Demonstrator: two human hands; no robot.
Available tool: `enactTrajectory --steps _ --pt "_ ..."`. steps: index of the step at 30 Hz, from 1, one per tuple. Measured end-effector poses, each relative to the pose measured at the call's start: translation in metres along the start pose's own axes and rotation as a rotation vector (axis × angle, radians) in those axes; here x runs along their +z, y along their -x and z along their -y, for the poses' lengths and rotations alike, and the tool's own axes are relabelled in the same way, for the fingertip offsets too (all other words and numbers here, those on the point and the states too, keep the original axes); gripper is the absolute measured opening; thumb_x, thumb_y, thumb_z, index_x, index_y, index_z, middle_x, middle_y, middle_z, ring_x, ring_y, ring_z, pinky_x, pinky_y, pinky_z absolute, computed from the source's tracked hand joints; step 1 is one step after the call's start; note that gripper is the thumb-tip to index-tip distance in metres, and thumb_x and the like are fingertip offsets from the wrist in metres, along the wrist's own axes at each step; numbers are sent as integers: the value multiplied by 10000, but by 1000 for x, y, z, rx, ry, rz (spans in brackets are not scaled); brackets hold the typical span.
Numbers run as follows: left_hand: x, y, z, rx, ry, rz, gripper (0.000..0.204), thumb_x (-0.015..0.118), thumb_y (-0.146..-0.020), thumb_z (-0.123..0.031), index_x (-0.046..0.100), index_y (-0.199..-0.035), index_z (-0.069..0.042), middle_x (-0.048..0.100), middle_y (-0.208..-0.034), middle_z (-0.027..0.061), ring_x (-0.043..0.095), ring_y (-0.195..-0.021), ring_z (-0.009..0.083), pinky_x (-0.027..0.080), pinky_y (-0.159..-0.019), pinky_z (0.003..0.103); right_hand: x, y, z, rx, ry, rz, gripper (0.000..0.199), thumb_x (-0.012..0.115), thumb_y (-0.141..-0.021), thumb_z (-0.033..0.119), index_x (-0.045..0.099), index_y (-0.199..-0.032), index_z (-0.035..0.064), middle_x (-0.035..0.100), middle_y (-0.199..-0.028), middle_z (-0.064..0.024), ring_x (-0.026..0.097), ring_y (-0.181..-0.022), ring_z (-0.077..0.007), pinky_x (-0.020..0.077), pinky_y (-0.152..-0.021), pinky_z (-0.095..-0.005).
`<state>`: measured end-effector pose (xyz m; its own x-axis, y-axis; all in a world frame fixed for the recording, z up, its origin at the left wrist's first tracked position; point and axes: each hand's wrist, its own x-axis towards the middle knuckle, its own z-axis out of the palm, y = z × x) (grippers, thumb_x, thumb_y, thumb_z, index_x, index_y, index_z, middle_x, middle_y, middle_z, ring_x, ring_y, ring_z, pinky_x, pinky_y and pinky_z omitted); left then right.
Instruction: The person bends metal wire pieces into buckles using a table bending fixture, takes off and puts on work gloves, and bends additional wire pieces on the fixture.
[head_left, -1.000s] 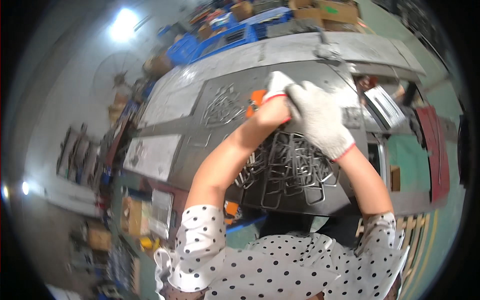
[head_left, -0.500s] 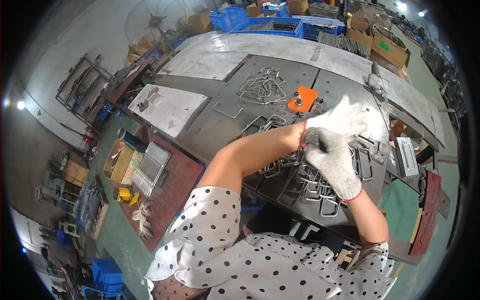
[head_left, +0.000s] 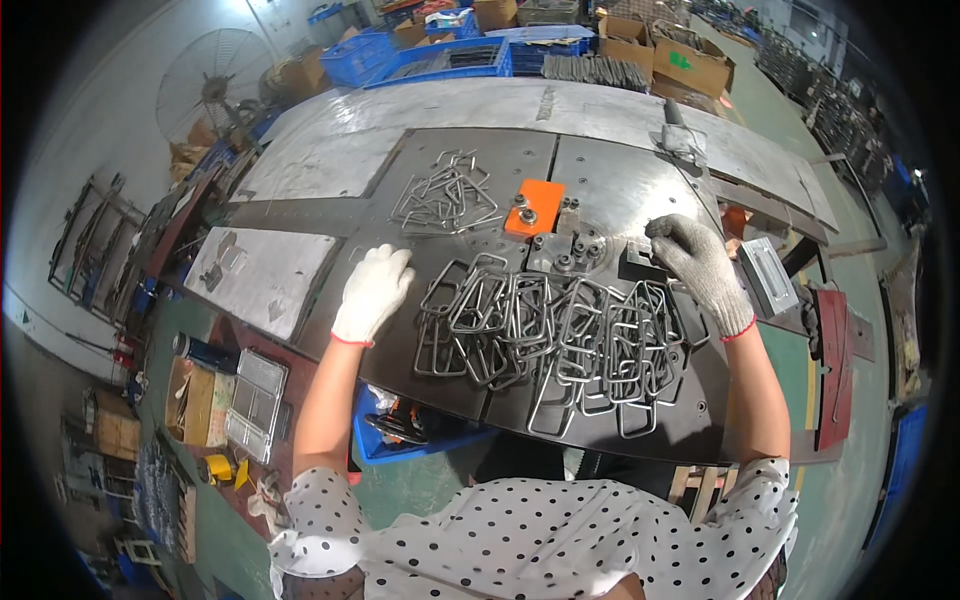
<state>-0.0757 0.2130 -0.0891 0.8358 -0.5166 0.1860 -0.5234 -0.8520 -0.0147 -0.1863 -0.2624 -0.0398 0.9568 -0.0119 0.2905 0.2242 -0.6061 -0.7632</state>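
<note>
My left hand (head_left: 372,292), in a white knit glove, is low over the dark metal tabletop, left of the bent metal frames. Its fingers are curled down, and whatever they hold is hidden beneath. My right hand (head_left: 697,262), in a greyer glove, has its fingers bent inward beside a small metal block (head_left: 640,258); I cannot make out anything in them. Between my hands lies a tangled heap of rectangular bent-rod frames (head_left: 583,332). Beyond it stand a bolted metal fixture (head_left: 568,252) and an orange plate (head_left: 534,207) with bolts. Loose bent rods (head_left: 447,196) lie farther left.
A blue bin (head_left: 400,452) sits below the table's front edge. At the left are a pale metal plate (head_left: 262,277) and a wire tray (head_left: 256,405). Blue crates (head_left: 440,66) and cardboard boxes (head_left: 692,68) line the back. A silver rectangular part (head_left: 768,272) is at the right.
My hands, earlier together over the right side with one gripping the other glove, have parted. The left has moved to the table's left side; the right is beside the metal block. The view has shifted.
</note>
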Motion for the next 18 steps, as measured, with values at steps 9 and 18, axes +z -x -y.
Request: enactTrajectory --steps 9,18 --pt "0 -1 13 65 44 -141 388 583 -916 -73 620 -1294 3 704 -1011 239 676 -955 422 560 -851 515 25 -49 3 -33 193 139 239 658 -961 161 699 -1129 -4 743 -1016 -190 718 -944 -286 550 -878 -388" --pt "-1 3 20 103 -135 -125 146 666 -890 -159 648 -862 -18 644 -881 202 663 -873 407 553 -766 516 161 -168 36 -441 546 233 173 639 -928 170 714 -1022 45 734 -1002 -225 700 -1023 -422 552 -896 -529"
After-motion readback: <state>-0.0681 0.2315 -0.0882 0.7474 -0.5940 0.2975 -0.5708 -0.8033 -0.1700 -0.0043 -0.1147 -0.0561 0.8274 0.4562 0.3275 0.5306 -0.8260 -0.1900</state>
